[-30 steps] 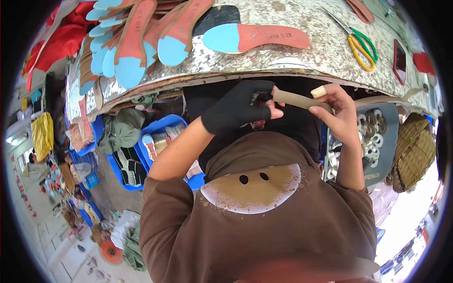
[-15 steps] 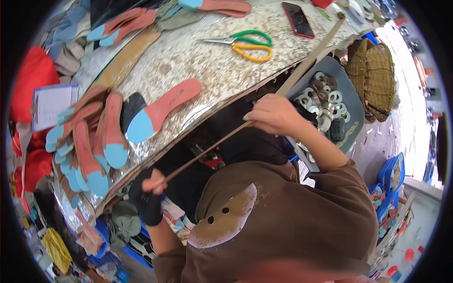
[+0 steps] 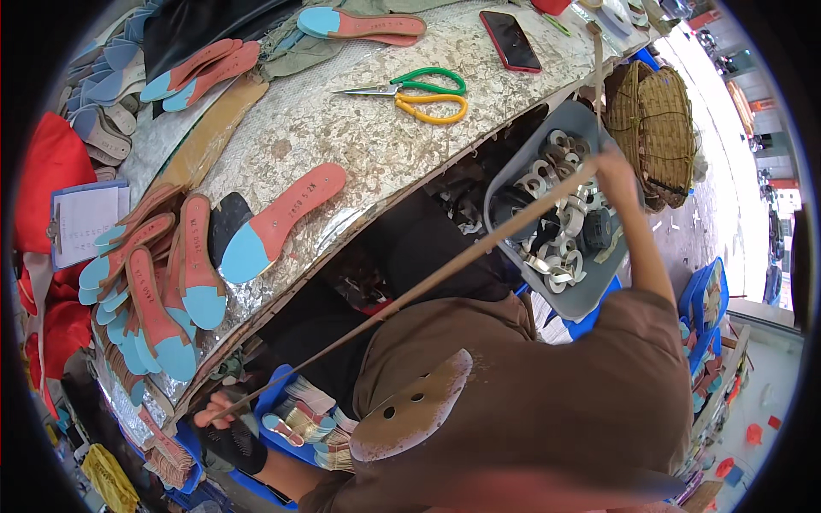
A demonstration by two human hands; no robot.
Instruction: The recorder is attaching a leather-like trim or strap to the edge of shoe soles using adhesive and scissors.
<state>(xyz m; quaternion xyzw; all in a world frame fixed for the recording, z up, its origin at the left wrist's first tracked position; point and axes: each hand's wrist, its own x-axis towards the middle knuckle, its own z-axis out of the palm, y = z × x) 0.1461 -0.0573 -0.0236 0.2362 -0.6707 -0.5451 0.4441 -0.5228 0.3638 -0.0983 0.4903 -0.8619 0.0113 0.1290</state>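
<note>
A long, narrow beige-brown strip point(image 3: 479, 248) is stretched slantwise across my lap, in front of the bench edge. At its lower left end, my left hand point(image 3: 224, 419), in a dark fingerless covering, has its fingers closed around it. My right hand point(image 3: 617, 175) grips the strip at the upper right, over the grey bin, somewhat blurred. Beyond that hand, the strip runs on up to the far right bench edge. The grey bin point(image 3: 571, 299) below holds several rolls of tape point(image 3: 560, 274). Nearest on the bench lies a single red-and-blue insole point(image 3: 286, 218).
More insoles point(image 3: 154, 299) are heaped at the bench's left end, by a clipboard point(image 3: 81, 222). Scissors point(image 3: 432, 94) with green and yellow handles and a phone point(image 3: 511, 41) lie farther back. A wicker basket point(image 3: 658, 128) stands beyond the bin; a blue crate point(image 3: 274, 392) sits near my left hand.
My hands have moved apart: the left down and leftward, the right up and rightward along the strip. More of the strip now spans between them, and the view has shifted slightly.
</note>
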